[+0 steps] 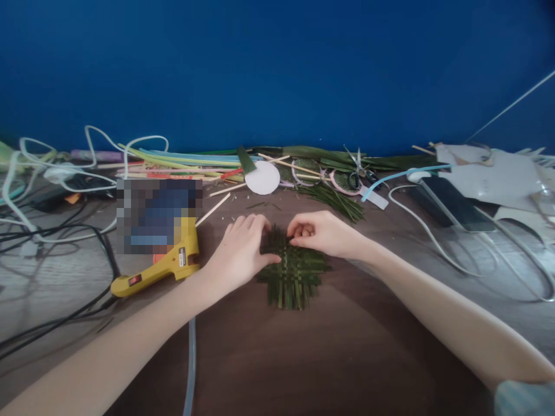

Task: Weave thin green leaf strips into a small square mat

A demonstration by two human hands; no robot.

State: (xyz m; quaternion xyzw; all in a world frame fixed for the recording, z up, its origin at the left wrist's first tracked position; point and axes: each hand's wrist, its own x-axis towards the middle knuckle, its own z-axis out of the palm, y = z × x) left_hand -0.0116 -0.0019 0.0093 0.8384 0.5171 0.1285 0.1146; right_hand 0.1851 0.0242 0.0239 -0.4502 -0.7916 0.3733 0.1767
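Note:
A mat of dark green leaf strips [297, 283], woven crosswise with loose strip ends around its edges, lies flat on the brown table in front of me. My left hand [243, 248] rests at its upper left. The thumb stretches over the weave, apart from the bent fingers near the far edge. At the upper right of the weave, my right hand [318, 231] has its fingers curled and thumb and forefinger pinched together on a leaf strip, mostly hidden by the fingertips.
To the left lies a yellow hot glue gun [160, 271] beside black cables. Behind the mat are a white paper disc [262, 177], cut leaf strips [336, 202], scissors [359, 167] and thin sticks. A phone [459, 205] and white cables [427, 228] lie right.

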